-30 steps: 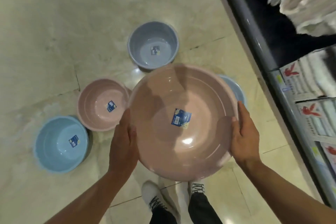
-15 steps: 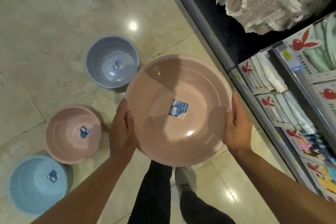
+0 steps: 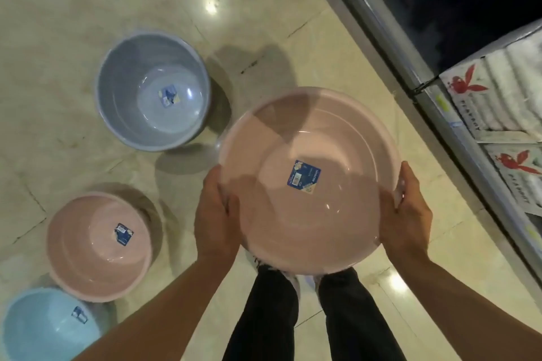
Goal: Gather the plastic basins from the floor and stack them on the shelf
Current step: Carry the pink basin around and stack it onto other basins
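Large pink basin [image 3: 311,214], round and wide, is held in the air above the floor [image 3: 73,9], its open side facing up toward the camera. A small blue label [image 3: 304,176] is stuck near the middle of its inner bottom. The left hand [image 3: 215,217] clasps the rim on the basin's left side, fingers curled under the edge and thumb lying along the top. The right hand [image 3: 406,214] clasps the opposite rim the same way, so the basin hangs between the two hands, level with them and reaching forward past the fingertips. Both bare forearms stretch in from the bottom edge. Directly beneath the basin are the person's dark trouser legs [image 3: 308,316].

Three more basins rest on the glossy beige tiled floor to the left, each with a blue sticker inside. A grey-blue basin [image 3: 152,91] sits farthest forward, close to the held basin's upper left rim. A smaller pink basin [image 3: 99,246] sits just beside the left hand. A light blue basin [image 3: 47,328] lies at the bottom left corner, touching or nearly touching the pink one.

Along the right runs a shelf [image 3: 425,73] with a metal front edge, holding packaged white towels [image 3: 498,91] with red rabbit logos.
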Demonstrator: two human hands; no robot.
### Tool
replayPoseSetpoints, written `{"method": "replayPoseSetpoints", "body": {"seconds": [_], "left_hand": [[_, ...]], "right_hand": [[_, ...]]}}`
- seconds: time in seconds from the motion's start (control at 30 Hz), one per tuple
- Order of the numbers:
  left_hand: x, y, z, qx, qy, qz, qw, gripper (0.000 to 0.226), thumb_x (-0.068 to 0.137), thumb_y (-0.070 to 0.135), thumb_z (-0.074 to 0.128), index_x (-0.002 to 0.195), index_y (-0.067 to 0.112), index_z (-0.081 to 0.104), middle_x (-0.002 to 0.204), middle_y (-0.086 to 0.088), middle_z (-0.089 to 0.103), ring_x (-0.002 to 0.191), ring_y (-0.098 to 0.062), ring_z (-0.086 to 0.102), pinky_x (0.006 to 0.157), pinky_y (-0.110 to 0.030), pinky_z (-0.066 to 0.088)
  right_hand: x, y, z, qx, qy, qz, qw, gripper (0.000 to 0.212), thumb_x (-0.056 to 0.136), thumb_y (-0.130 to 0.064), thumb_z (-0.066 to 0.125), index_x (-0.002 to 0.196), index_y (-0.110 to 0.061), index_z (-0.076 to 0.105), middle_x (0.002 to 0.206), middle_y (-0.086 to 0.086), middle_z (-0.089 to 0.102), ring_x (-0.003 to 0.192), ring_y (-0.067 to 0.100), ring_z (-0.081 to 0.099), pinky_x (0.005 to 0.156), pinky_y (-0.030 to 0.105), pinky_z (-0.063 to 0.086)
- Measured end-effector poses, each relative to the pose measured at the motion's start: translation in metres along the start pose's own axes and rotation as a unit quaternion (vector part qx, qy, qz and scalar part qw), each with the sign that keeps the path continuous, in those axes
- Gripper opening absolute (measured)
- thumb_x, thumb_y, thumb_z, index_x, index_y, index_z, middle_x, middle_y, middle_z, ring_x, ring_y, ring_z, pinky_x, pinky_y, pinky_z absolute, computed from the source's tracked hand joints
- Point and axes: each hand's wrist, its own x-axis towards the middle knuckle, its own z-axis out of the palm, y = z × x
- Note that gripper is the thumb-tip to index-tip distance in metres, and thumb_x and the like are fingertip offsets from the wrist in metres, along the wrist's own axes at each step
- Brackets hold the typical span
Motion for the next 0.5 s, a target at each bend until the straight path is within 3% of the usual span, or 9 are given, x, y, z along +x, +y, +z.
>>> {"method": "replayPoseSetpoints", "body": {"seconds": [0.13,0.2,0.3,0.37,0.43,0.5], "left_hand": [[0.014,-0.027,0.040,-0.008,0.019,-0.002,1.000,0.049,0.104,0.026,0.049,0.148,0.033,0.029,0.125,-0.012,0.064,0.105,-0.034,0.065,0.087,-0.048,0.054],[0.021,-0.038,0.059,-0.003,0.012,-0.005,1.000,0.049,0.106,0.028,0.043,0.151,0.032,0.026,0.137,-0.006,0.061,0.116,-0.030,0.063,0.095,-0.048,0.052],[0.029,-0.048,0.085,0.000,-0.006,0.010,1.000,0.057,0.103,0.032,0.042,0.157,0.026,0.024,0.141,0.009,0.053,0.122,-0.020,0.058,0.098,-0.040,0.049],[0.031,-0.054,0.100,-0.011,-0.008,0.037,0.999,0.056,0.099,0.029,0.047,0.152,0.023,0.030,0.142,0.008,0.047,0.122,-0.015,0.054,0.098,-0.036,0.047],[0.029,-0.060,0.113,-0.002,0.008,0.049,0.999,0.049,0.097,0.020,0.051,0.143,0.024,0.037,0.144,0.002,0.037,0.120,-0.011,0.051,0.099,-0.031,0.045],[0.026,-0.060,0.123,-0.030,0.012,0.016,0.999,0.050,0.095,0.014,0.052,0.137,0.037,0.039,0.135,0.006,0.042,0.113,0.002,0.051,0.094,-0.016,0.043]], "right_hand": [[0.033,0.033,0.039,-0.036,0.000,-0.046,0.998,0.044,0.108,-0.040,0.043,0.150,-0.044,0.033,0.136,-0.015,0.056,0.120,0.025,0.060,0.097,0.059,0.054],[0.048,0.052,0.056,-0.076,-0.016,-0.027,0.997,0.052,0.108,-0.040,0.038,0.158,-0.037,0.023,0.148,0.002,0.052,0.129,0.034,0.054,0.103,0.059,0.049],[0.064,0.075,0.074,-0.105,-0.029,0.032,0.993,0.061,0.107,-0.039,0.039,0.161,-0.031,0.010,0.142,0.020,0.050,0.123,0.043,0.053,0.101,0.063,0.048],[0.071,0.088,0.077,-0.122,-0.008,0.024,0.992,0.056,0.105,-0.034,0.045,0.155,-0.021,0.024,0.139,0.019,0.051,0.120,0.044,0.052,0.096,0.064,0.050],[0.073,0.100,0.074,-0.149,0.019,0.004,0.989,0.039,0.102,-0.031,0.050,0.135,-0.009,0.046,0.139,0.016,0.044,0.119,0.044,0.046,0.094,0.061,0.051],[0.073,0.113,0.068,-0.142,0.009,0.011,0.990,0.029,0.103,-0.029,0.056,0.122,-0.007,0.053,0.142,0.015,0.035,0.121,0.044,0.042,0.096,0.056,0.050]]}}
